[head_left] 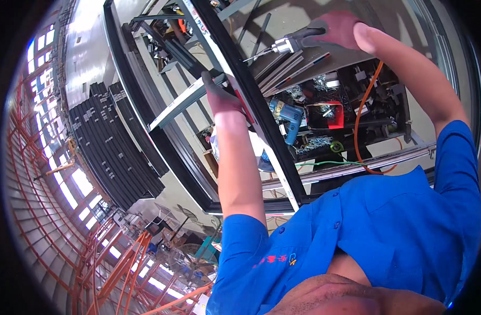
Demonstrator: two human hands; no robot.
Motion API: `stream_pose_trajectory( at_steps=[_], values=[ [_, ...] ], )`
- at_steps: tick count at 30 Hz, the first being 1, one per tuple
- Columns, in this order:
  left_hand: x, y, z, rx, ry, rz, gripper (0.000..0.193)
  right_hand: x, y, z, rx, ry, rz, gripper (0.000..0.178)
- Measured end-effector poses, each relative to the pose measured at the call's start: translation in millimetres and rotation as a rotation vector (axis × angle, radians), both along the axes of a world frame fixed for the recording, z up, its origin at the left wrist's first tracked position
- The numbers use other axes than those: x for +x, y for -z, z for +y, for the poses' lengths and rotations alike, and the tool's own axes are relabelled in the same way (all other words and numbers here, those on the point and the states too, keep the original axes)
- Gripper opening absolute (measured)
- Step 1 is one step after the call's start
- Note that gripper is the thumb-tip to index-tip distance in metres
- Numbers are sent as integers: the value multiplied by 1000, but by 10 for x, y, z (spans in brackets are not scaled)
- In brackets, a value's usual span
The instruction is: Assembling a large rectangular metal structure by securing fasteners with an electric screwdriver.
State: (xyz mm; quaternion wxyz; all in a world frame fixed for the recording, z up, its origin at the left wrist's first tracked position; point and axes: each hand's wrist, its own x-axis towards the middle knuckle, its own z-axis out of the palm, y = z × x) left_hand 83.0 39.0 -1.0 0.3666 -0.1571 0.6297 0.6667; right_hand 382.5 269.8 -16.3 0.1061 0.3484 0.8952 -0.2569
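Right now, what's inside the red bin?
Small silvery pieces, apparently screws, lie in the red bin. Whatever is beneath them is covered and cannot be seen.

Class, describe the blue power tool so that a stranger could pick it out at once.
Start with the long black bar slanting down the middle of the picture. Just right of its lower half, and left of the red box, lies the blue power tool. Its blue, pistol-shaped body stands out from the silvery hardware around it.

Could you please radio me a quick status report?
Left hand gripping crossbar at frame bar. Right hand holding drill, bit aimed toward frame bar. Orange hose looping nearby.
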Motion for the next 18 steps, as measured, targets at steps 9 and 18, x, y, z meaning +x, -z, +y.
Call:
stream_pose_trajectory(
  at_steps=[9,18],
  values=[
    [-376,533,237,-86,125,93,39,-228,-266,27,-209,-54,-65,50],
    [-338,518,253,-44,132,74,38,-377,-278,69,-151,-67,-124,49]
  ],
)
